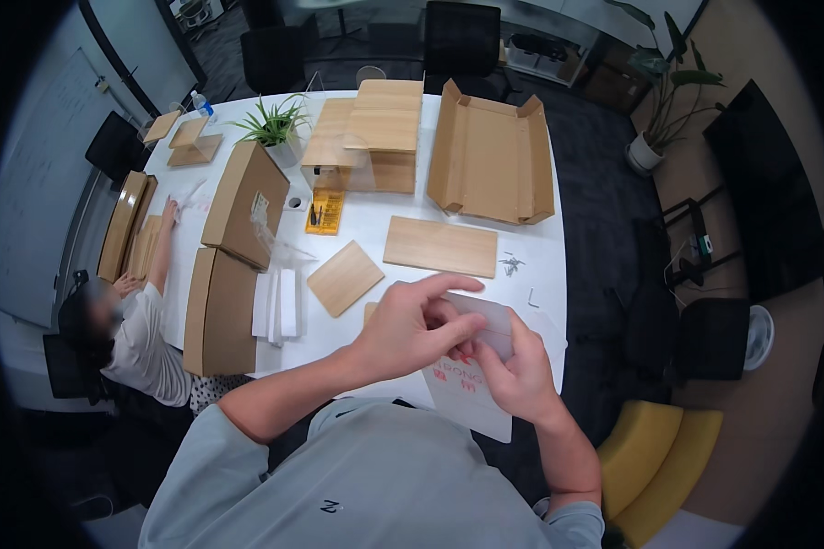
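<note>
A thin, pale plastic bag (474,400) with red print hangs between my hands, in front of my chest at the table's near edge. My right hand (522,371) grips its right side, thumb across the front. My left hand (421,320) pinches near its upper part, with the index finger stretched out above; its fingertips partly overlap the bag. Past my hands, a rectangular wooden board (440,246) lies flat, and a smaller wooden board (345,278) is left of it. A small heap of screws (511,264) and a hex key (531,297) rest to the right.
An open cardboard box (493,156) and a partly assembled wooden unit (384,128) stand at the back. Near a potted plant (279,128) is a yellow tool case (324,212). Cardboard boxes (222,311) stand upright at left, beside white strips (277,302). Another person (146,339) works beyond them.
</note>
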{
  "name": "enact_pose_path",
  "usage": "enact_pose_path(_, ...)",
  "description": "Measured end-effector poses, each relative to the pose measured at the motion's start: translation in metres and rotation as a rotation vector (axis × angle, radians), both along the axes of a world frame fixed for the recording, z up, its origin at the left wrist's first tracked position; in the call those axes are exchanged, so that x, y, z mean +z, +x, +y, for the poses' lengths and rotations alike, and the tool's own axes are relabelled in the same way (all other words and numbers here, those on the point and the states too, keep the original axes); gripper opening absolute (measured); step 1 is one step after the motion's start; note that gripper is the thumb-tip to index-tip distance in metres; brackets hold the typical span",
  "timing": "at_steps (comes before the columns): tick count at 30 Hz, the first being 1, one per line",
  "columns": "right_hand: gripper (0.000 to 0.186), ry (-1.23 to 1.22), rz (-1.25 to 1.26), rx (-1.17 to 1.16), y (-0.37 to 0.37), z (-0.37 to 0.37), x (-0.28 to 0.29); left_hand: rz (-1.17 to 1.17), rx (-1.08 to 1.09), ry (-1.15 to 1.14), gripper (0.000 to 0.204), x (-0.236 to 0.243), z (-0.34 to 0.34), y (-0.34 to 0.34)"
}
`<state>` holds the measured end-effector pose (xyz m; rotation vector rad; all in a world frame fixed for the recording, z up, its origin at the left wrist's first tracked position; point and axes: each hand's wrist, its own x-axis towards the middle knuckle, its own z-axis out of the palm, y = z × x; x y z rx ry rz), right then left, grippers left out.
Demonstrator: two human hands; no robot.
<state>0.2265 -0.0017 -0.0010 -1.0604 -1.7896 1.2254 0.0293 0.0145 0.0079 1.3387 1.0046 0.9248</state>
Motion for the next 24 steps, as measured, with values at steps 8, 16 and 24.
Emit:
enact_pose_path(8,0.024,-0.135,0.386,-0.101,0.036,0.025,-0.008,-0.109,0.149,0.074,0.019,-0.029,0.012,-0.027)
enact_pose_path(16,0.029,-0.215,0.549,0.004,0.066,0.047,-0.003,-0.170,-0.147,0.099,0.024,0.007,0.017,-0.027)
enact_pose_path(24,0.032,-0.137,0.569,0.007,0.074,0.042,-0.006,-0.162,-0.091,0.098,0.025,0.023,0.014,-0.020)
